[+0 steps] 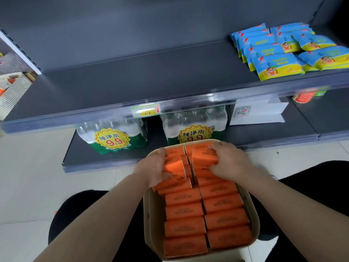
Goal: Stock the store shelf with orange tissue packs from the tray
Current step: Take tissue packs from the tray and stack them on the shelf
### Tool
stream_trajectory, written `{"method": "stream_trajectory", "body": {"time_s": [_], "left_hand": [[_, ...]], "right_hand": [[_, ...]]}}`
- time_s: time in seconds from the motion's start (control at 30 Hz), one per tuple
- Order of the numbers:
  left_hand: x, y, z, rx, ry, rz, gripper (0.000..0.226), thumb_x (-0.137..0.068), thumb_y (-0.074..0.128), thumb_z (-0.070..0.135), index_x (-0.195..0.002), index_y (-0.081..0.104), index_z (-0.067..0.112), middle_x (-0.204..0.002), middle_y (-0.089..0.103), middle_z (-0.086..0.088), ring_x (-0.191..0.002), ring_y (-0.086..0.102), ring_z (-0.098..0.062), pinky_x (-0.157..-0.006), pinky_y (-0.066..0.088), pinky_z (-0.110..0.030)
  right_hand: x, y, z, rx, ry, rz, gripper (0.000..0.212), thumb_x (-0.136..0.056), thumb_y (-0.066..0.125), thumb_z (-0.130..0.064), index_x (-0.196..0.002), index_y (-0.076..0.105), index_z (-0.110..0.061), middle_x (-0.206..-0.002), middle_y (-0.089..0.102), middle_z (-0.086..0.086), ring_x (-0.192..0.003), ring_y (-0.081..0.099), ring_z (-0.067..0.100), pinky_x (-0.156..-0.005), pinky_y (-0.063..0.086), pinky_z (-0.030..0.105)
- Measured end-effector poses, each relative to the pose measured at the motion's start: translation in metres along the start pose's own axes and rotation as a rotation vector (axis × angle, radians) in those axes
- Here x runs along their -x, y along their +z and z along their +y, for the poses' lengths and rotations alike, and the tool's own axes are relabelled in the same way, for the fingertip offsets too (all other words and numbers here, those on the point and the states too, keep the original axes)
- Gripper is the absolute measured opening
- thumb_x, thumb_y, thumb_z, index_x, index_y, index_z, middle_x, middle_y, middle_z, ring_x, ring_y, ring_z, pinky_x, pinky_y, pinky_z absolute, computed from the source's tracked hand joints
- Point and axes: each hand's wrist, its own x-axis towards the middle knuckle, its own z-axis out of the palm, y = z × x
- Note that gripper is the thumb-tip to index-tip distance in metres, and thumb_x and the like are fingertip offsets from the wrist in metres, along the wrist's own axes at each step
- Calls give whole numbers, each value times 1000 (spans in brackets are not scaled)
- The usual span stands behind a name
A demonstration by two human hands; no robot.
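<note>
- Our left hand (157,168) pinches a tilted orange pack (174,167), thumb below, fingers curled over the top
- Our right hand (229,160) clamps another pack (204,156) at the tray (146,220) far end
- Risk: neighbouring packs beside our fingertips drag out, spill
- Shelf (132,80) well beyond; slick wrap may slip

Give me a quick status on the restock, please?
Both hands, left and right, gripping orange packs in the tray. Shelf mostly bare, nothing blocking.
</note>
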Motion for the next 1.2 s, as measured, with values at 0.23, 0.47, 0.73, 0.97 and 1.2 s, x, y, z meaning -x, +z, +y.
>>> {"method": "stream_trajectory", "body": {"time_s": [0.23, 0.47, 0.73, 0.97, 1.2], "left_hand": [[-13, -33, 4, 64, 66, 92, 30, -78, 66, 22, -105, 53, 21, -97, 52, 1, -89, 53, -18, -76, 46, -30], [10, -82, 27, 217, 33, 253, 42, -82, 68, 29, -119, 52, 19, -102, 64, 0, -87, 61, -18, -73, 49, -31], [24, -123, 66, 240, -71, 430, 38, -82, 58, 12, -118, 50, 6, -107, 64, -14, -101, 60, -33, -70, 39, -29], [4, -168, 74, 132, -59, 586, 41, -85, 60, 21, -125, 55, 18, -115, 53, -12, -113, 48, -32, -90, 45, -40], [-67, -220, 75, 65, -119, 536, 37, -83, 61, 21, -120, 59, 23, -111, 66, -8, -107, 58, -32, -82, 46, -34]], "right_hand": [[-27, -29, -11, -21, -69, 68, 50, -70, 65, -26, -119, 54, -29, -110, 54, -5, -106, 52, 18, -86, 46, 35], [-13, -82, -13, 12, -53, 284, 50, -71, 64, -27, -120, 56, -28, -116, 58, -1, -111, 54, 23, -85, 47, 35], [21, -122, -5, 168, 63, 339, 49, -85, 55, -25, -133, 45, -24, -126, 50, 5, -121, 44, 28, -95, 38, 41], [0, -163, 4, 234, 57, 476, 47, -80, 57, -15, -124, 48, -26, -120, 53, 1, -117, 48, 24, -94, 33, 41], [-65, -191, 7, 267, -38, 500, 55, -75, 63, -9, -127, 52, -23, -124, 45, 5, -121, 42, 26, -100, 29, 38]]}}
